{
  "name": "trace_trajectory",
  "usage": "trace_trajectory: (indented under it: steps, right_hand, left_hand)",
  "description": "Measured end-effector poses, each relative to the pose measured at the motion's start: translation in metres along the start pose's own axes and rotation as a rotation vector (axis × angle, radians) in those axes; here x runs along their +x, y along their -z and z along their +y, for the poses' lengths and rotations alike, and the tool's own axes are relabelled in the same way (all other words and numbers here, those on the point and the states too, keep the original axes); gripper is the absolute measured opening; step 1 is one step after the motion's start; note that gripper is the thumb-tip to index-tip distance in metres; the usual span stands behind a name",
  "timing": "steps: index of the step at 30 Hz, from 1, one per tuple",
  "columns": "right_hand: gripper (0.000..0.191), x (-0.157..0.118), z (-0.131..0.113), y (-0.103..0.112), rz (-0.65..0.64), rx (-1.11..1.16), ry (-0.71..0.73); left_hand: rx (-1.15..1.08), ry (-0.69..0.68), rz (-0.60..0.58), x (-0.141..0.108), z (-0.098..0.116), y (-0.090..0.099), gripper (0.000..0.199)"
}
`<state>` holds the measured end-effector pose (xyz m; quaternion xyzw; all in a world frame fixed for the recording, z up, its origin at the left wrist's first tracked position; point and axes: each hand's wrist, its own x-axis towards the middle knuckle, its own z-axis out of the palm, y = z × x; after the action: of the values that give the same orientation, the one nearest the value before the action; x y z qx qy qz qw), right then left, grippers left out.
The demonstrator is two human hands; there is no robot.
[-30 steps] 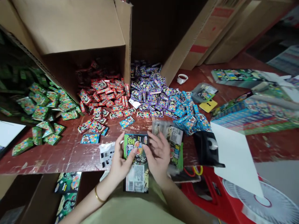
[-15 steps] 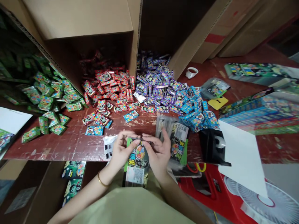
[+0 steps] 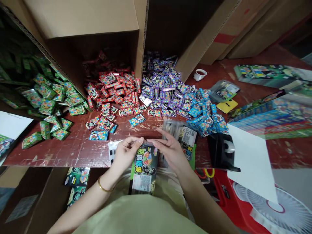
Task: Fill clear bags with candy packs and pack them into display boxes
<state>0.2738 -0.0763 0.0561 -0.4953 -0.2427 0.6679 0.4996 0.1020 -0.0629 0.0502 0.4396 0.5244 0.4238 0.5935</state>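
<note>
A black and green printed candy bag (image 3: pixel 143 167) with a clear top edge hangs upright in front of my body, its white label low down. My left hand (image 3: pixel 128 151) pinches its top edge near the left corner, thumb against fingers. At the right part of that edge, my right hand (image 3: pixel 172 151) has its thumb and a finger closed on the bag, while the index finger sticks out. Beside my right hand lies a stack of similar flat bags (image 3: pixel 187 139). A white and black packet (image 3: pixel 112 151) is partly hidden behind my left hand.
Cardboard boxes (image 3: pixel 143 42) spill green packets (image 3: pixel 48 107), red packets (image 3: pixel 117 87) and purple packets (image 3: pixel 165 91) onto the red table (image 3: pixel 60 152). Blue packets (image 3: pixel 204 113), a white cup (image 3: pixel 200 74), a black holder (image 3: pixel 220 152) and a white fan (image 3: pixel 275 204) are at right.
My right hand has shifted slightly right and its index finger has lifted away. The bag's printed front is less covered by my thumbs now.
</note>
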Motion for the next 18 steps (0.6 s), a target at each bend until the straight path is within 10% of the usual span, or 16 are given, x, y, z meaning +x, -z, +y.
trace_trajectory:
  steps: [6,18]
  right_hand:
    - [0.082,0.001,-0.001,0.006,0.006,-0.004,-0.016]
    - [0.075,-0.006,0.006,0.006,0.029,-0.166,0.147]
  left_hand:
    - [0.115,-0.185,-0.019,-0.007,-0.011,-0.001,0.015]
    - [-0.185,0.186,-0.08,0.007,0.005,-0.004,0.033]
